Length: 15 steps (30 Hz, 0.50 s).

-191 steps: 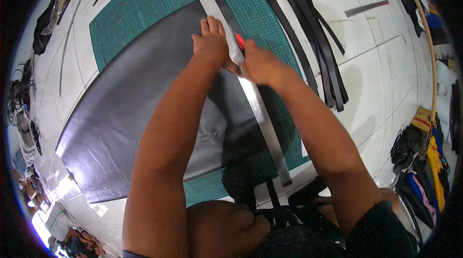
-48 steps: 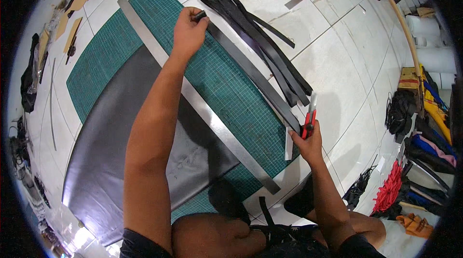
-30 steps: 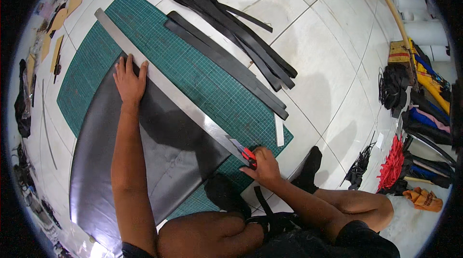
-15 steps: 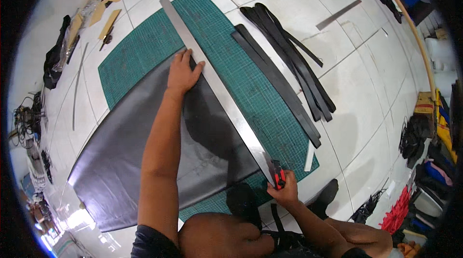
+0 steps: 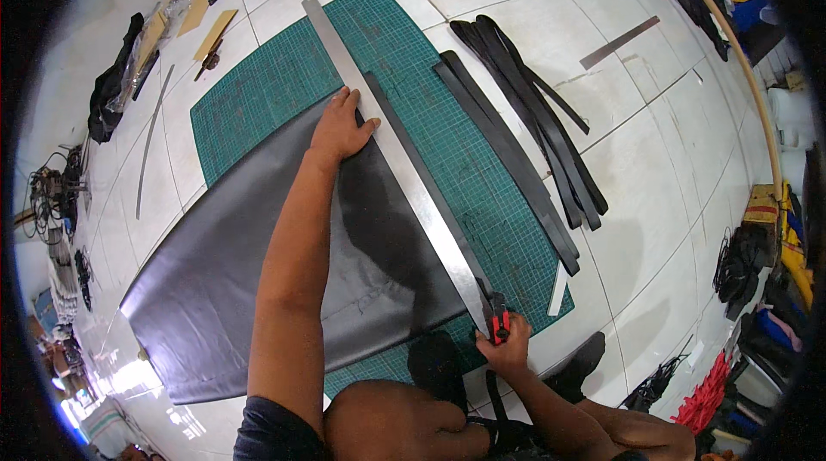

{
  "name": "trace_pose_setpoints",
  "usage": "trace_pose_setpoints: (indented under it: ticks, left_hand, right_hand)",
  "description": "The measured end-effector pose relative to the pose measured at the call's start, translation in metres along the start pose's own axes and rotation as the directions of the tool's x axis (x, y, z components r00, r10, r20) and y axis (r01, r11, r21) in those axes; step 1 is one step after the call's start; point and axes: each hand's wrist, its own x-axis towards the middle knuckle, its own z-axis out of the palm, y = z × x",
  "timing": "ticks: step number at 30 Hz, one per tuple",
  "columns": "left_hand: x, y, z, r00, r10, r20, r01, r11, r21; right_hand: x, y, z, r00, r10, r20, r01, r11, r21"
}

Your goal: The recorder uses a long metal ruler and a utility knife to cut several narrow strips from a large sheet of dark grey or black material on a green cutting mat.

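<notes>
A sheet of black leather-like material lies across a green gridded cutting mat. Along its right part runs a long metal ruler, slanting from far left to near right. My left hand rests at the sheet's far corner, fingers spread, fingertips and thumb against the ruler. At the near end my right hand is closed round a red and black utility knife, close to the ruler's end. A narrow dark strip of the sheet shows along the ruler's right side.
Cut black strips lie on the mat's right part, and folded black straps lie beyond them. A short metal ruler sits on the white tiled floor. Red cords and cloth piles line the right side.
The ruler has shifted left over the sheet, with both hands on or by it, and a dark strip now shows on its right. The whole view has also moved slightly.
</notes>
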Motion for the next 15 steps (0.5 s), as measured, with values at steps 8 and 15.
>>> trace_pose_setpoints:
  ticks: [8,15]
  left_hand:
    - [0.011,-0.002,0.0,1.0,0.012,0.011,-0.013,0.997,0.073]
    - [0.013,0.003,-0.001,0.997,-0.027,0.069,0.02,0.995,0.099]
  right_hand:
    - [0.003,0.008,0.004,1.0,-0.002,-0.015,0.002,0.999,-0.038]
    - [0.007,0.009,-0.002,0.999,0.009,0.034,-0.006,0.997,-0.083]
